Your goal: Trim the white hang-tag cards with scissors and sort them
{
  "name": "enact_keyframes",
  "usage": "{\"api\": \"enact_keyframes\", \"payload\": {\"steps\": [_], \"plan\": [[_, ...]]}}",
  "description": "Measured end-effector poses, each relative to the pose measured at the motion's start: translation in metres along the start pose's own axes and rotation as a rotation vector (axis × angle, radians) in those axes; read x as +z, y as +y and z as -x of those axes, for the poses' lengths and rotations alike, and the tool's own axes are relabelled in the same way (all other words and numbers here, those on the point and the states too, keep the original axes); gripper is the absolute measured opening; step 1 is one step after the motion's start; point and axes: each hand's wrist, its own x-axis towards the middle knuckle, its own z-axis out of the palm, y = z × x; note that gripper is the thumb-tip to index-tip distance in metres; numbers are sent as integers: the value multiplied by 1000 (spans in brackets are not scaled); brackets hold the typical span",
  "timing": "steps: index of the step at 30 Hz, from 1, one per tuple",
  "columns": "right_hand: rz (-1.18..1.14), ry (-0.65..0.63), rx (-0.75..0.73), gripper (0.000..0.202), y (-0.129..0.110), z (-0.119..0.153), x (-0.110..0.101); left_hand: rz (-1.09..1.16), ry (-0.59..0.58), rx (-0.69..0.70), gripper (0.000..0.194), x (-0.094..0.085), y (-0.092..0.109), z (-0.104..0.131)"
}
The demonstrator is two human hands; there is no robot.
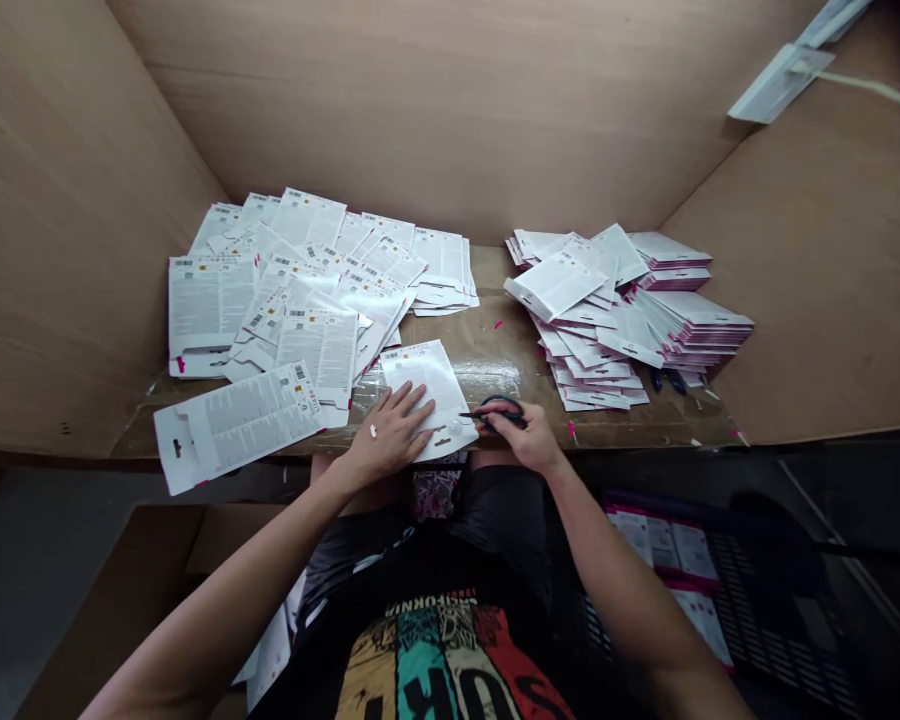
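A white printed cardboard packet with a hang slot lies at the front edge of the table, its slotted end toward me. My left hand rests on its left side, fingers spread flat, with a small white patch on the back of the hand. My right hand is closed round dark-handled scissors. The scissors' tips point left, over or against the packet's right edge near the slot; whether they touch it I cannot tell. Another white packet lies at the left, overhanging the table's front edge.
Loose white packets are heaped on the table's left. Packets stand in stacks on the right, with dark blue objects beside them. Cardboard walls enclose the table. Below right, a dark crate holds packets; an open carton stands below left.
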Motion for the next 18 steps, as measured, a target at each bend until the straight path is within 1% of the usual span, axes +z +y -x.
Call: {"api": "enact_keyframes", "payload": {"steps": [2,4,7,12,16,18], "plan": [[0,4,25,40,18,7,19,9,-6,-4,51,0,0,0],[22,31,7,40,26,6,23,6,-8,-3,51,-1,1,-2],[51,38,-33,38,27,1,16,-16,-20,-1,51,-2,2,-3],[100,-28,-53,35,24,0,8,-19,-21,-2,51,-1,3,-2],[73,-126,-30,35,20,0,4,-10,-27,-4,51,0,1,-2],[96,-118,-67,33,18,-1,4,-13,-23,-5,50,1,0,-1]]}}
